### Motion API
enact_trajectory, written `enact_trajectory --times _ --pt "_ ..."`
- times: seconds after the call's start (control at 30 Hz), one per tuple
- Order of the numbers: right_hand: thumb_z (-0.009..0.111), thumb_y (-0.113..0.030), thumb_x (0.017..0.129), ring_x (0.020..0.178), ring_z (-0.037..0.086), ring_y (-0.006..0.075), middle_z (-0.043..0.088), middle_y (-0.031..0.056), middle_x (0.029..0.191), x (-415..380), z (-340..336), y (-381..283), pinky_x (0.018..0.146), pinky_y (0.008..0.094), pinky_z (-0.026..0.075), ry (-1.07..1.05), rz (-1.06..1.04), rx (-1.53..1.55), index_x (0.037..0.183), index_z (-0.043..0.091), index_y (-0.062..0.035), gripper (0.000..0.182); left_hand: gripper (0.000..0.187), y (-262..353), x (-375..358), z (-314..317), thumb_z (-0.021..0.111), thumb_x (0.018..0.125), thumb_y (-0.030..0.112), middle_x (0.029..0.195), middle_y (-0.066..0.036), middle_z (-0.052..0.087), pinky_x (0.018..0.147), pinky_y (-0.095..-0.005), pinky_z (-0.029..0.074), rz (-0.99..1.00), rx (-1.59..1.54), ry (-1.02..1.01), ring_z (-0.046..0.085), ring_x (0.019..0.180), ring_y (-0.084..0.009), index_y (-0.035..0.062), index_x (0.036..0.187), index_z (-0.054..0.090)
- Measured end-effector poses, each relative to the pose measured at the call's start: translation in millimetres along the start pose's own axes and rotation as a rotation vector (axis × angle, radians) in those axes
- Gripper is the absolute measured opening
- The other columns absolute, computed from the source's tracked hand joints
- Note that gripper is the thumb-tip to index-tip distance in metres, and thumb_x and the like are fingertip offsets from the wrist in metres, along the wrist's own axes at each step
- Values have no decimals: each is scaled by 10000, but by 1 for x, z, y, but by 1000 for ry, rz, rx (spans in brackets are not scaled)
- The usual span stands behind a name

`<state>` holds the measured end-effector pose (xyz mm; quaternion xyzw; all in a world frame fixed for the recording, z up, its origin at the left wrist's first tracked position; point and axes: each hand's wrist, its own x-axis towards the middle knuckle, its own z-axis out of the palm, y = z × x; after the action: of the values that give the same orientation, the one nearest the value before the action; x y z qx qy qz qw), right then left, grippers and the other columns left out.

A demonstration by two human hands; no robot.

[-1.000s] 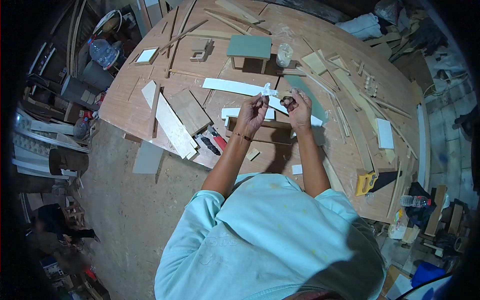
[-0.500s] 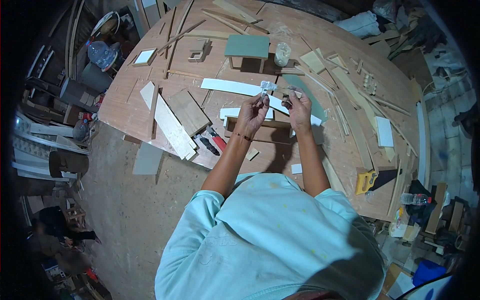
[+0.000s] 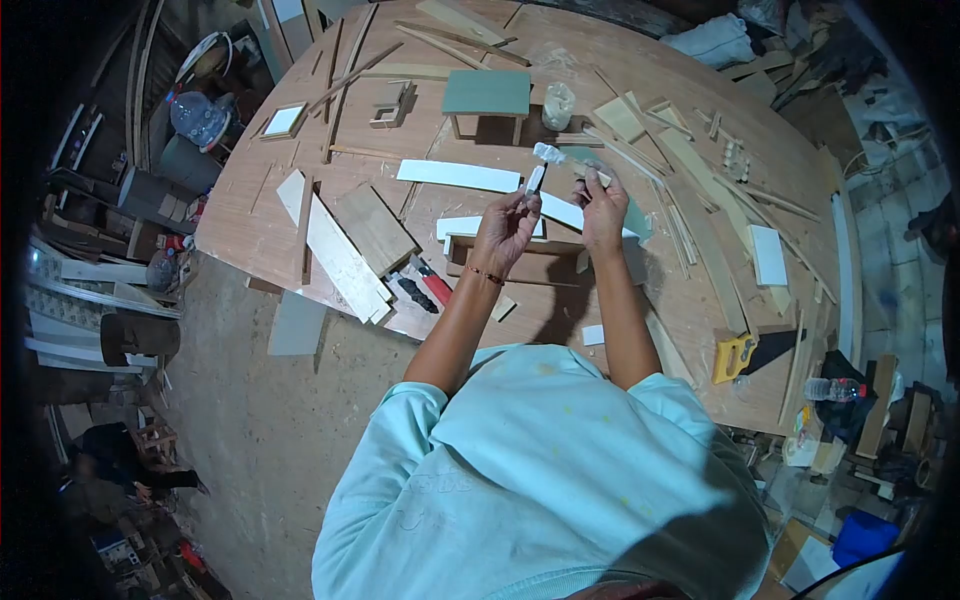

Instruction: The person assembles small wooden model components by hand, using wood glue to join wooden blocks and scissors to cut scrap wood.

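Note:
My left hand (image 3: 508,228) is closed around a small, dark-edged flat piece (image 3: 536,181) smeared with white, held upright. Its exact kind is too small to tell. In my right hand (image 3: 604,214), pinched fingers hold a thin stick-like tool (image 3: 575,163) with a lump of white paste (image 3: 547,152) on its far end. The paste is just above the left hand's piece and apart from it. Below both hands lies a wooden box-like frame (image 3: 520,270) with white strips (image 3: 462,228) at its upper edge. A longer white strip (image 3: 458,176) lies beyond.
Beyond the hands stand a small green-topped table model (image 3: 486,93) and a plastic jar (image 3: 558,106). A red-handled tool (image 3: 432,282) lies left, a yellow-handled saw (image 3: 733,357) right. Wood strips (image 3: 700,180) cover the right side. A person (image 3: 125,455) is at far lower left.
The white-tipped tool in my right hand has lifted away from the piece in my left hand; before, they were touching or overlapping. My right hand shifted slightly right.

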<state>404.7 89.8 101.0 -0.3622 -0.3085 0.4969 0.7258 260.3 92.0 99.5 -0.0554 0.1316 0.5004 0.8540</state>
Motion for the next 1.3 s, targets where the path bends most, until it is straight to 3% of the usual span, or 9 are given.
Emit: enact_trajectory --times 0.1,0.3,0.53,0.6,0.73,0.8,0.9,1.03,1.3 --pt "520 -98 799 574 489 87 506 13 694 -4 6 -7 488 211 415 45 6 38 943 510 -40 155 148 0 1 0 509 759 -10 747 -156 506 595 -210 499 6 -16 13 534 652 -192 -114 833 434" --pt "520 -114 804 604 486 82 503 9 713 -15 12 -7 518 213 418 -99 37 23 928 515 -45 142 123 -3 1 4 506 759 -20 767 -155 506 647 -217 511 64 -27 132 544 676 -195 -102 818 436" --pt "537 -110 794 588 486 75 516 23 673 -18 15 -1 501 197 417 -134 30 17 909 533 -28 142 104 -2 -1 5 491 766 -19 772 -153 505 647 -211 515 110 26 100 547 673 -190 -95 811 435" --pt "527 -110 798 601 483 81 510 6 722 -14 13 -1 521 218 417 -64 42 -11 917 525 -49 134 119 1 0 3 485 771 -13 778 -151 505 642 -212 516 13 10 52 549 671 -189 -91 844 432" --pt "528 -97 794 588 469 82 510 6 732 -4 4 -1 507 223 411 18 17 28 933 521 -56 145 207 -5 -5 8 487 771 -8 783 -141 508 614 -207 513 50 162 102 551 668 -182 -77 954 419" --pt "529 -98 794 589 468 84 509 5 729 -4 2 -2 506 224 411 28 27 54 940 518 -57 152 326 -9 -5 10 502 762 -10 788 -124 509 573 -208 505 179 395 7 553 673 -169 -48 1063 384" --pt "531 -101 793 597 469 89 506 3 724 -6 0 -2 507 226 412 36 46 102 951 514 -60 164 404 -13 -10 18 522 751 -12 774 -100 507 549 -215 495 322 561 106 558 662 -157 -36 1118 356" --pt "530 -108 794 607 477 95 504 3 721 -8 -2 -5 520 229 418 14 52 129 957 513 -68 168 419 -16 -8 13 543 740 -10 778 -86 512 548 -226 493 418 659 101 561 650 -149 -47 1115 359" --pt "550 -125 782 588 496 99 521 23 680 -15 -6 -2 524 232 436 47 62 174 905 531 -30 156 251 -13 -6 -3 571 707 -39 859 -116 535 671 -252 490 610 892 140 561 750 -171 -54 932 461"
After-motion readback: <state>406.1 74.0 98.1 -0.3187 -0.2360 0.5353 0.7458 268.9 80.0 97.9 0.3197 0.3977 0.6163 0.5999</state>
